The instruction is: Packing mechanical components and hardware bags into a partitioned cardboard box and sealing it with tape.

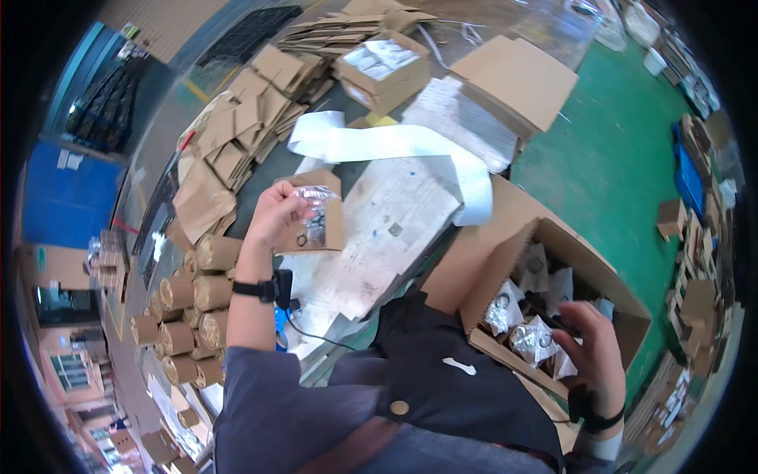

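My left hand is closed, pinching the top of a clear plastic bag with small dark and shiny parts inside. The bag hangs at the opening of a small cardboard box; how much of it is inside the box I cannot tell. On my right stands a large open carton holding several clear bags of ring-shaped metal parts. Over those bags, my right hand has its fingers curved and apart, with no held thing visible. Part of the carton's contents is hidden behind that hand.
A white paper strip curls across the worktable. Beyond it are a filled cardboard box and a larger closed carton. Flattened cardboard and brown rolls are piled on the left.
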Available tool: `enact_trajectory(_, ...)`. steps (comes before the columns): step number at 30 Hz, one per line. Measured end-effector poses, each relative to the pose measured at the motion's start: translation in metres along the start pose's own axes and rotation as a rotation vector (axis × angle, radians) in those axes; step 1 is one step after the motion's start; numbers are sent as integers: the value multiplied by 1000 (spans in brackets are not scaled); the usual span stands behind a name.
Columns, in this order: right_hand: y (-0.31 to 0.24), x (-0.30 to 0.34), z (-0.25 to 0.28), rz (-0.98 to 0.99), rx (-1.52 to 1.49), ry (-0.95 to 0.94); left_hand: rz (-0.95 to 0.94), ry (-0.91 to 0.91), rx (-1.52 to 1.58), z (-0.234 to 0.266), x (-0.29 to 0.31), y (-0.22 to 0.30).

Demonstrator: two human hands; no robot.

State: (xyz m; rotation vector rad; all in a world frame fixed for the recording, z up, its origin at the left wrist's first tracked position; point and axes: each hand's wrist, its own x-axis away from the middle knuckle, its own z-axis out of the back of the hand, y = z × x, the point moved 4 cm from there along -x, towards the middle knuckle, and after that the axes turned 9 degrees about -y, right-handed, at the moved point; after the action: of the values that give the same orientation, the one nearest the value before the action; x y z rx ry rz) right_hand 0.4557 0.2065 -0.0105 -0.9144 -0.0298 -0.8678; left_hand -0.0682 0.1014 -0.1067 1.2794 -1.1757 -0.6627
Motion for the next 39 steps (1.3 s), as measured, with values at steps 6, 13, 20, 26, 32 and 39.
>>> enact_trajectory(6, -43, -45, -35, 220, -1001, -272, -2, -850, 184, -227, 46, 24)
enact_trajectory(13, 75, 30, 56, -27, -236, 151, 150, -826, -45, -296, 60, 13)
enact_trajectory(20, 190, 50, -14, -289, 22, -283, 183, -973, -187, -348, 53, 6)
enact_trajectory(26, 201, 36, -14, -367, 344, -72, 83, -969, -248, -360, 35, 12)
enact_trajectory(32, 183, 36, -29, -264, 194, -285, 21, -907, -416, -355, -1, 39)
enact_trajectory(39, 165, 55, -14, -186, 177, -257, -677, -444, -1355, -397, -152, 63)
